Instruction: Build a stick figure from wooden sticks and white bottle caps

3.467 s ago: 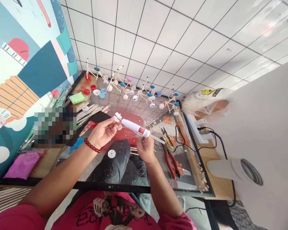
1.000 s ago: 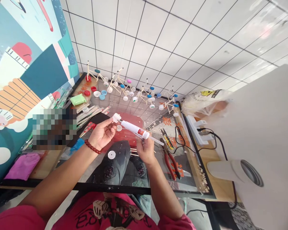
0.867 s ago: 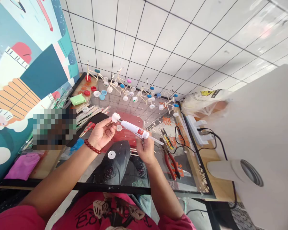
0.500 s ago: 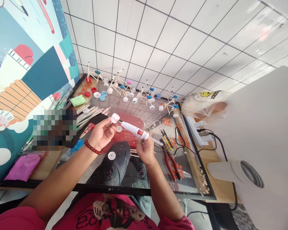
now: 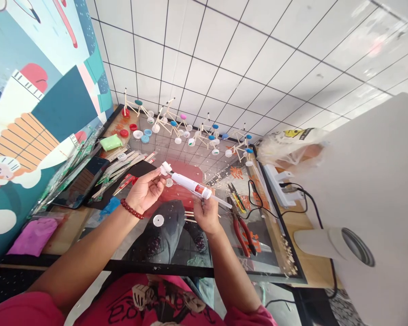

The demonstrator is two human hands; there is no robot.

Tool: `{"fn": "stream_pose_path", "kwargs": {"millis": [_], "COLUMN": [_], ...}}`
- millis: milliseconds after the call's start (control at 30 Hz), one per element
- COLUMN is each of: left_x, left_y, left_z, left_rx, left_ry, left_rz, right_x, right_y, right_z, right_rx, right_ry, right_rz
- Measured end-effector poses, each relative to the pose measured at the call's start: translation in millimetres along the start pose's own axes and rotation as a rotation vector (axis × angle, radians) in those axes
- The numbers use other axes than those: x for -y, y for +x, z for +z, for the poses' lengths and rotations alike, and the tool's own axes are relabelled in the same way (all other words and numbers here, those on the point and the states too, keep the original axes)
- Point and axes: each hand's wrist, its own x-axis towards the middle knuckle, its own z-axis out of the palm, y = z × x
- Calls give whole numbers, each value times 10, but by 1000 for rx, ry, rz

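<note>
Now that the cap (image 5: 164, 168) has turned edge-on, my left hand (image 5: 145, 191) pinches it in its fingertips over the table (image 5: 132, 246), with the glue gun (image 5: 192, 184) nozzle at its rim. My right hand (image 5: 206, 213) is wrapped round the gun.

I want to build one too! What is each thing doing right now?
Left hand, pinching a white cap.
Right hand, gripping the glue gun, tip at that cap.
Loose cap, flat on the table.
Pliers, lying flat, untouched.
Power strip, cord plugged in.
Stick models, standing in a row.
</note>
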Motion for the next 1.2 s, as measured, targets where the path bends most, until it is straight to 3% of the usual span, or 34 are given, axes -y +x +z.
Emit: {"fn": "stream_pose_path", "kwargs": {"millis": [467, 800, 1033, 1200], "left_x": [13, -12, 7, 46], "left_y": [35, 11, 53, 62], "left_z": [-45, -28, -94, -97], "left_rx": [16, 6, -8, -2], "left_ry": [3, 13, 112, 170], "left_rz": [2, 20, 238, 337], "right_x": [27, -25, -192, -427], "right_y": [28, -28, 6, 225], "right_z": [-26, -3, 79, 210], "right_rx": [-2, 14, -6, -18], "right_ry": [-37, -19, 166, 41], "right_rz": [-38, 43, 414, 535]}}
